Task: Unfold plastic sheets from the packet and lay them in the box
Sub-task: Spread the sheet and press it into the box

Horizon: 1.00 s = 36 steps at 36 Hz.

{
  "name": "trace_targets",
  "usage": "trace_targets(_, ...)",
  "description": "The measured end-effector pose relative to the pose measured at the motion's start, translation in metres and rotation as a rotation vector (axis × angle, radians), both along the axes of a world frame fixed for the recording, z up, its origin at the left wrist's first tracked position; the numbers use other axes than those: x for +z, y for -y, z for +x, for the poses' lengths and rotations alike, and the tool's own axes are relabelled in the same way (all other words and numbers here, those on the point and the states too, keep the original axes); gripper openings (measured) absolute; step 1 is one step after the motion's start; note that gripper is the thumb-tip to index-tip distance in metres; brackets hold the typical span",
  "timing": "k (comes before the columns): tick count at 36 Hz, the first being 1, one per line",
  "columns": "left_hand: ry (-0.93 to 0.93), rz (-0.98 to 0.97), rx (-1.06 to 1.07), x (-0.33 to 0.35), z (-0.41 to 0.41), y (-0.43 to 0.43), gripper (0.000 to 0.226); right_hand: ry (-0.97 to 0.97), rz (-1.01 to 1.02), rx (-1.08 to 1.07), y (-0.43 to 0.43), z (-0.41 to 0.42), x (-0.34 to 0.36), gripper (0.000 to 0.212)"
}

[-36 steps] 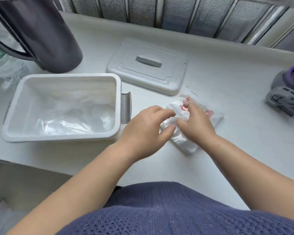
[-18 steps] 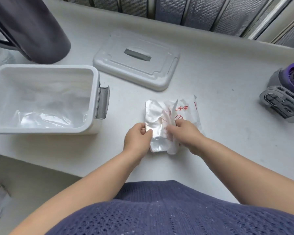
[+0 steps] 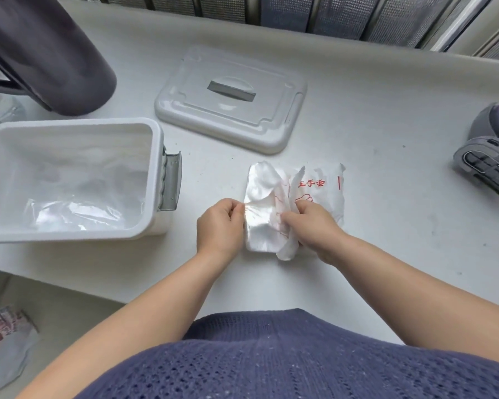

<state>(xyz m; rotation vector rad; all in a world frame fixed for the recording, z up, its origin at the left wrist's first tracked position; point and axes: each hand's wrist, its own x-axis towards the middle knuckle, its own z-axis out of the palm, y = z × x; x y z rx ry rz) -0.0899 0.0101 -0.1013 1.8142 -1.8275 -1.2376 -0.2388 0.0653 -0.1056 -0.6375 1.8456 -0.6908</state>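
Clear plastic sheets lay folded on the table, right of the box, left hand pinched their left edge, right hand gripped the torn packet touching them

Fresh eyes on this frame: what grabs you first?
Both hands work at centre front: the left hand pinches the edge of a folded plastic sheet, and the right hand grips the red-printed packet it comes from. To the left stands the open white box with clear sheets lying in its bottom. Its lid lies flat on the counter behind the packet.
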Motion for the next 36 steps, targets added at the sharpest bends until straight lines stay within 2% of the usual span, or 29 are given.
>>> trace_targets(2, 0.052, -0.002, -0.023, 0.0, -0.001, 0.002, 0.017, -0.011, 0.007, -0.012, 0.001, 0.002, -0.003, 0.014)
trace_targets(4, 0.131, -0.048, -0.113, 0.0, 0.0, 0.001, 0.033, -0.019, 0.016, -0.024, 0.002, 0.003, -0.004, 0.013)
trace_targets(7, 0.103, -0.257, -0.361, -0.002, 0.004, -0.005, 0.052, -0.027, 0.026, -0.03, 0.003, 0.004, -0.004, 0.013)
trace_targets(9, 0.149, -0.298, -0.527, -0.013, 0.008, -0.01, 0.049, -0.039, 0.033, -0.029, 0.004, 0.004, -0.004, 0.016)
trace_targets(11, 0.189, -0.282, -0.572, -0.02, 0.01, -0.012, 0.042, -0.046, 0.042, -0.024, 0.004, 0.005, -0.003, 0.017)
trace_targets(16, 0.184, -0.285, -0.456, -0.02, 0.012, -0.008, 0.018, -0.061, 0.043, -0.023, 0.003, 0.006, -0.003, 0.014)
trace_targets(19, 0.137, -0.256, -0.389, -0.015, 0.012, -0.002, 0.015, -0.056, 0.053, -0.032, 0.002, 0.005, -0.003, 0.016)
trace_targets(21, 0.055, -0.194, -0.284, -0.01, 0.012, -0.001, 0.012, -0.04, 0.057, -0.042, 0.001, 0.005, -0.003, 0.02)
trace_targets(24, -0.087, -0.057, -0.054, -0.008, 0.016, -0.001, 0.008, -0.031, 0.056, -0.053, 0.001, 0.005, -0.003, 0.012)
trace_targets(26, -0.207, 0.004, 0.079, -0.007, 0.018, -0.002, 0.014, -0.03, 0.04, -0.064, 0.001, 0.005, -0.001, 0.015)
trace_targets(29, -0.391, 0.043, 0.145, 0.002, 0.013, -0.006, 0.015, -0.02, 0.001, -0.054, 0.001, 0.008, 0.004, 0.008)
trace_targets(32, -0.532, 0.081, 0.181, 0.016, 0.004, -0.006, 0.017, -0.066, -0.007, -0.028, 0.0, 0.011, 0.011, 0.033)
trace_targets(36, -0.602, 0.107, 0.182, 0.028, -0.003, -0.004, 0.02, -0.147, -0.009, -0.025, 0.001, 0.013, 0.017, 0.052)
